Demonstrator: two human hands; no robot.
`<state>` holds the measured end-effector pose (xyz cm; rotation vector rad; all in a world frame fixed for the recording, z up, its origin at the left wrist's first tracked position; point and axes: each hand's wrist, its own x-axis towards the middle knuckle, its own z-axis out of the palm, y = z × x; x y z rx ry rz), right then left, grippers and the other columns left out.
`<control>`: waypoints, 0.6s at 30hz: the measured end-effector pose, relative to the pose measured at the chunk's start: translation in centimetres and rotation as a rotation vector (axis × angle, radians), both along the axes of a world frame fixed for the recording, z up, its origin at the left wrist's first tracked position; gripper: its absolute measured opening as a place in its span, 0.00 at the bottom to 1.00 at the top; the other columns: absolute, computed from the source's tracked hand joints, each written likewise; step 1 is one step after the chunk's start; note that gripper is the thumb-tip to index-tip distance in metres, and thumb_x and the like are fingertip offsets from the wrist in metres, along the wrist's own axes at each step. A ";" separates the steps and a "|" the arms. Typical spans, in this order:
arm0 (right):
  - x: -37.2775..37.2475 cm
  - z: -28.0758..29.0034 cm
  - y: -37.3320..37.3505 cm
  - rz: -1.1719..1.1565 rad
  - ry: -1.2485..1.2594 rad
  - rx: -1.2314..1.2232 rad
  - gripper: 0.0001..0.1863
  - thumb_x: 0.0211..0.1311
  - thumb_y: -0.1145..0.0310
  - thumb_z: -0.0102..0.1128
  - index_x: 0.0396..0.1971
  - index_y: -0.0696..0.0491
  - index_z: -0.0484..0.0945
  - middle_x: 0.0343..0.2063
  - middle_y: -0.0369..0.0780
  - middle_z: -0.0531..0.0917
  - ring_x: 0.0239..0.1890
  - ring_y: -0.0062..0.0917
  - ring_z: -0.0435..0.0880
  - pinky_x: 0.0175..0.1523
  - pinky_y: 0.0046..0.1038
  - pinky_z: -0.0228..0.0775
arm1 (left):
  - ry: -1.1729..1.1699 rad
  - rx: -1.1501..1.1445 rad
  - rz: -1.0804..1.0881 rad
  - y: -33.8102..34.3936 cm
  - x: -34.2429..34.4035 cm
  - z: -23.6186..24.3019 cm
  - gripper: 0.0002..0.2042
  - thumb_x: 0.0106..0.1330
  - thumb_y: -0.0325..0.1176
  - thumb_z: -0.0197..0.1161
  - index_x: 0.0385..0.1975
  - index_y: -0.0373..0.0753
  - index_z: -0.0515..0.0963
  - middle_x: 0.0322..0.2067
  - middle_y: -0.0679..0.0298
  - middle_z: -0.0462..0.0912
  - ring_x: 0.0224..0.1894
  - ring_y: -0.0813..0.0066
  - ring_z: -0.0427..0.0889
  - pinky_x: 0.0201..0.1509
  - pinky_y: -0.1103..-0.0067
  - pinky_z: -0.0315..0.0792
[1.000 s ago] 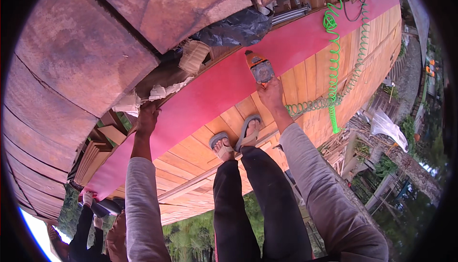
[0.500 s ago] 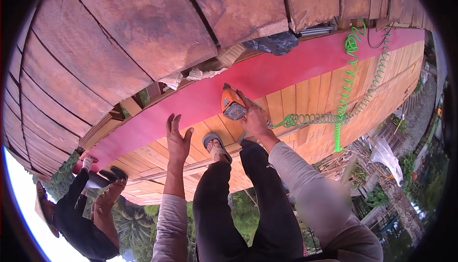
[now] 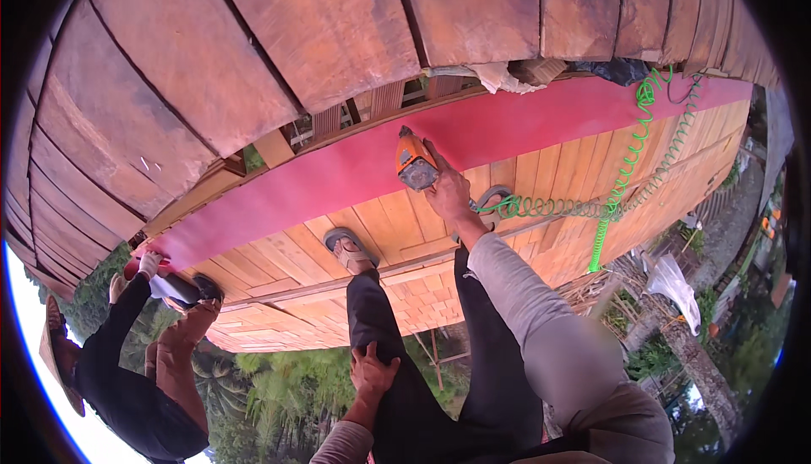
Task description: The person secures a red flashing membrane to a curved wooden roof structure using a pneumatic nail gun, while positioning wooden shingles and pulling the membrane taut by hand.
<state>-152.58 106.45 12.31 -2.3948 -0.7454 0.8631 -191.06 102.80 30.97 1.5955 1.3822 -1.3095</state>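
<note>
An orange nail gun [image 3: 414, 160] with a grey end rests over the long pink sheet [image 3: 317, 151], and my right hand [image 3: 449, 192] is closed round it. A green coiled hose [image 3: 536, 206] runs off rightward from near that hand. My left hand [image 3: 373, 371] lies on my dark trouser leg, fingers apart, holding nothing. The pink strip lies along orange wooden shingles [image 3: 389, 219], where my sandalled feet [image 3: 351, 251] stand.
Weathered reddish wooden boards [image 3: 321, 16] overhang the pink strip. A co-worker [image 3: 127, 388] in dark top and brimmed hat crouches at left, gloved hands at a pink roll. A bright green hose [image 3: 629, 168] crosses at right. Trees [image 3: 287, 379] and ground with debris lie below the roof edge.
My left hand has left the strip's upper edge and moved down onto my leg. The nail gun has moved left and down in view. The co-worker shows more fully as the view shifts.
</note>
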 end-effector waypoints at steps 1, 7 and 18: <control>-0.1 -0.1 0.3 0.002 -0.002 -0.007 0.55 0.47 0.78 0.69 0.78 0.39 0.58 0.57 0.47 0.84 0.52 0.48 0.86 0.52 0.48 0.82 | 0.032 -0.020 -0.028 0.2 -0.1 -0.1 0.43 0.56 0.57 0.75 0.72 0.50 0.69 0.70 0.42 0.64 0.69 0.40 0.69 0.70 0.54 0.71; -0.2 -0.3 1.3 0.008 -0.025 -0.053 0.55 0.47 0.79 0.66 0.79 0.37 0.57 0.56 0.47 0.84 0.45 0.51 0.88 0.50 0.49 0.83 | 0.052 -0.065 -0.036 1.7 -1.1 -0.5 0.41 0.57 0.56 0.74 0.72 0.53 0.69 0.70 0.43 0.63 0.69 0.39 0.69 0.70 0.54 0.69; -0.4 -5.7 0.6 0.094 -0.115 -0.052 0.30 0.54 0.72 0.64 0.61 0.50 0.75 0.38 0.51 0.87 0.40 0.55 0.86 0.44 0.49 0.80 | 0.027 -0.040 -0.067 1.1 -2.3 -0.6 0.39 0.57 0.56 0.73 0.70 0.52 0.70 0.70 0.43 0.62 0.68 0.40 0.68 0.70 0.55 0.68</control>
